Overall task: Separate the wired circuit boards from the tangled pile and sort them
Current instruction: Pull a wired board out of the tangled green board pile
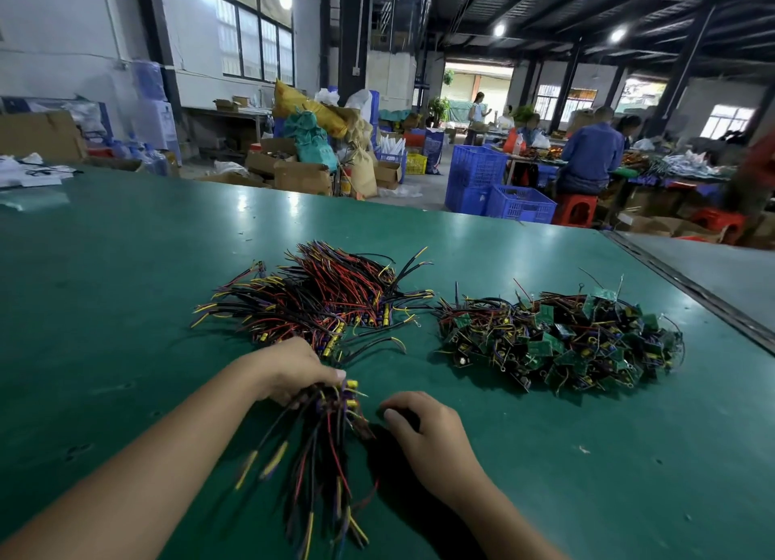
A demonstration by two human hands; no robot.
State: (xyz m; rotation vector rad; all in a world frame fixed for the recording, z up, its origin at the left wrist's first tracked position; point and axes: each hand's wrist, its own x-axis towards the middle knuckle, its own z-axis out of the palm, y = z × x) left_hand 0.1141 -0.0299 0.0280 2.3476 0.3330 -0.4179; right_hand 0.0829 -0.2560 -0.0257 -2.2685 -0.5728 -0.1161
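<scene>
On the near part of the green tabletop (126,266), a bundle of wired boards (331,425) sits gathered in the left hand (293,370), whose grip is closed around the board ends while the red, black and yellow leads trail toward the person. Just right of it the right hand (423,429) rests curled on the tabletop, its grip narrow, the thumb tucked against the fingers; whether it pinches anything cannot be told. Beyond the left hand lies the sorted pile (323,299), its wires laid roughly one way. Well to the right sits the tangled pile (562,341), green boards and dark wires knotted together.

Judging from this, the bundle is ready to join the sorted pile. The risk lies in the loose leads: they fan out unevenly, and dragging them across could snag the sorted pile's stray ends and undo the alignment. A slack hold could let a board slip out. Pulling from the tangled pile too sharply may strain solder joints where wires loop around neighbouring boards.
</scene>
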